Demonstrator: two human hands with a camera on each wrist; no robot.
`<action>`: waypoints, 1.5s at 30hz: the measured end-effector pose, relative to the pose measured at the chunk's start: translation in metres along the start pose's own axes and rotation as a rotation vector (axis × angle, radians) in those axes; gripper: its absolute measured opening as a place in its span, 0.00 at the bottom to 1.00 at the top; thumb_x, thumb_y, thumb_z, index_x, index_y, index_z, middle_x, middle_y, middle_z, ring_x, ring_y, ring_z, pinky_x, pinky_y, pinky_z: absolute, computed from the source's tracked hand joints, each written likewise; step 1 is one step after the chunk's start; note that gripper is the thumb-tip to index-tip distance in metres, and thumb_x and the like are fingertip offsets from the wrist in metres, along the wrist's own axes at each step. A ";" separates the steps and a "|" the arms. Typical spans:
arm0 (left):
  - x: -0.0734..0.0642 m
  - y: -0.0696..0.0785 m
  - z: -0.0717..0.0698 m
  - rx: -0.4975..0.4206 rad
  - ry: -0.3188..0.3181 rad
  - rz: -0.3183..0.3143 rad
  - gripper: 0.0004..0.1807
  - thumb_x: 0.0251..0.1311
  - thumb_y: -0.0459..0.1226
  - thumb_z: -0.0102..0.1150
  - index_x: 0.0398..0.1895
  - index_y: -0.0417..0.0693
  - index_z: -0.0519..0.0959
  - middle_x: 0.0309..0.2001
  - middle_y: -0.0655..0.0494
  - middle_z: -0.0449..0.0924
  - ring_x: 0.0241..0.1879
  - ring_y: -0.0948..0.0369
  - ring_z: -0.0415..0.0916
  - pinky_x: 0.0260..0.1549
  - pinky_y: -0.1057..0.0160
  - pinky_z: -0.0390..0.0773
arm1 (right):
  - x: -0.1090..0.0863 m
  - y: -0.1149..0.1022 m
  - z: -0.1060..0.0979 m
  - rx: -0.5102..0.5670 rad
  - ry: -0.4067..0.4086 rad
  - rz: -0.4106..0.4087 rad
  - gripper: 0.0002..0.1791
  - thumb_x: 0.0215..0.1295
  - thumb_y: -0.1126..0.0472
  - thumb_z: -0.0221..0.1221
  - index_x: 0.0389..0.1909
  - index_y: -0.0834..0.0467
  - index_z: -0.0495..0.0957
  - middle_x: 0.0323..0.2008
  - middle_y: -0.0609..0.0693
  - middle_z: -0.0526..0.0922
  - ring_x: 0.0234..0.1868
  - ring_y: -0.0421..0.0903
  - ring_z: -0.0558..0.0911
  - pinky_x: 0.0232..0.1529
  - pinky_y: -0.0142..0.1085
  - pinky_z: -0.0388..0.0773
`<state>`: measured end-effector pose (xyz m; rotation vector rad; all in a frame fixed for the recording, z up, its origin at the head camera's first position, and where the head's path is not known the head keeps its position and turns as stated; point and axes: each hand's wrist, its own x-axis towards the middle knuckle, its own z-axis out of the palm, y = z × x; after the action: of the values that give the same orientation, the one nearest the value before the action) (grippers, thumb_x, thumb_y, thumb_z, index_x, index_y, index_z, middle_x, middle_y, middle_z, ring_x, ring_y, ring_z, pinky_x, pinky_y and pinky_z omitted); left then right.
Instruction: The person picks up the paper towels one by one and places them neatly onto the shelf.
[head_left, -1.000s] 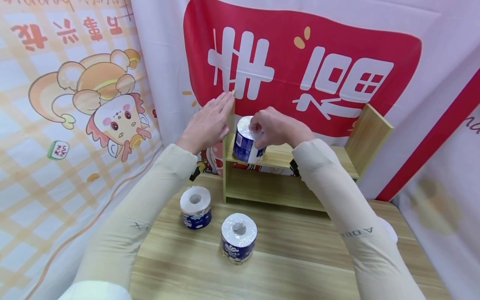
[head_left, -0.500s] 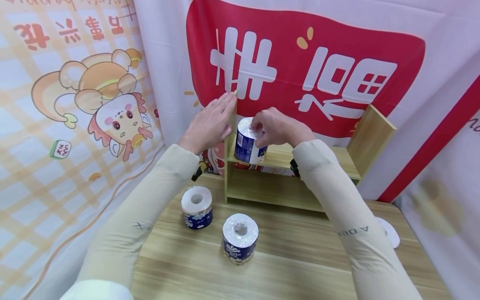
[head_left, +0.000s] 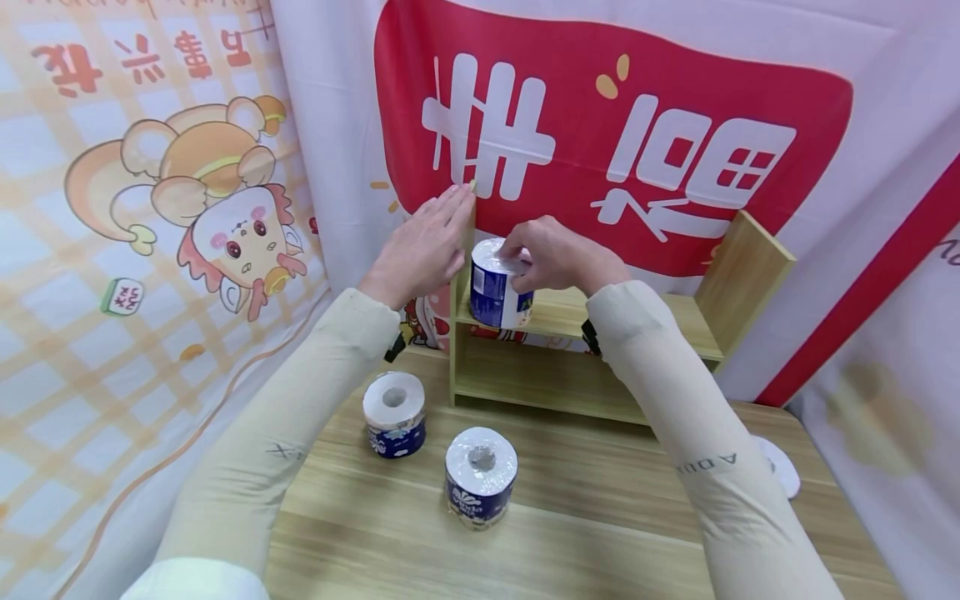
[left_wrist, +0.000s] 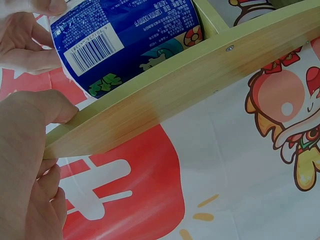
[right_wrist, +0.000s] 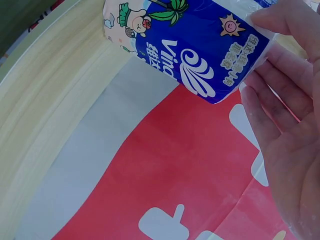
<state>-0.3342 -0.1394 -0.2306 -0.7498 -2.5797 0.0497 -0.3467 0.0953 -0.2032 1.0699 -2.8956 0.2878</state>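
Observation:
A wrapped toilet paper roll [head_left: 491, 296], blue and white, stands on the upper board of a small wooden shelf [head_left: 555, 315], close by its left side panel. My right hand [head_left: 558, 254] holds the roll by its top edge, thumb and fingertips on the wrapper. The right wrist view shows the same roll [right_wrist: 200, 50] with the fingers against its end. My left hand [head_left: 420, 246] grips the shelf's left side panel [left_wrist: 150, 95], thumb on one face and fingers on the other. Two more wrapped rolls, one at left [head_left: 393, 417] and one in front [head_left: 482, 479], stand upright on the table.
The shelf's right side panel [head_left: 746, 279] rises at the back right. A white rounded object [head_left: 780, 467] sits on the wooden table [head_left: 585, 533], partly behind the right sleeve. Printed cloth hangs behind [head_left: 615, 150] and at left [head_left: 172, 350].
The held toilet paper roll has shifted slightly down and left against the shelf, with my right hand still on it. My left hand stays on the side panel.

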 end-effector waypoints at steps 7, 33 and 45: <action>0.000 0.000 0.000 0.002 -0.001 -0.001 0.46 0.74 0.43 0.58 0.86 0.42 0.46 0.87 0.46 0.46 0.87 0.48 0.43 0.85 0.51 0.52 | -0.007 -0.002 -0.003 0.001 0.013 0.000 0.30 0.61 0.56 0.75 0.66 0.51 0.82 0.63 0.51 0.84 0.63 0.52 0.82 0.58 0.45 0.88; 0.001 0.001 -0.001 0.031 -0.004 0.009 0.45 0.74 0.42 0.57 0.86 0.39 0.47 0.86 0.43 0.48 0.86 0.46 0.46 0.84 0.49 0.54 | -0.063 0.008 -0.043 -0.084 -0.018 0.068 0.38 0.57 0.51 0.78 0.70 0.51 0.79 0.67 0.52 0.82 0.69 0.56 0.78 0.64 0.54 0.84; 0.000 0.002 -0.002 0.033 -0.001 0.009 0.43 0.76 0.42 0.54 0.86 0.40 0.47 0.87 0.44 0.47 0.87 0.46 0.45 0.85 0.49 0.52 | -0.098 0.013 -0.055 -0.107 -0.024 0.067 0.37 0.57 0.48 0.78 0.69 0.49 0.80 0.66 0.52 0.83 0.68 0.56 0.80 0.62 0.57 0.84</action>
<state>-0.3321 -0.1379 -0.2291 -0.7488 -2.5699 0.0951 -0.2822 0.1777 -0.1612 0.9681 -2.9338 0.1210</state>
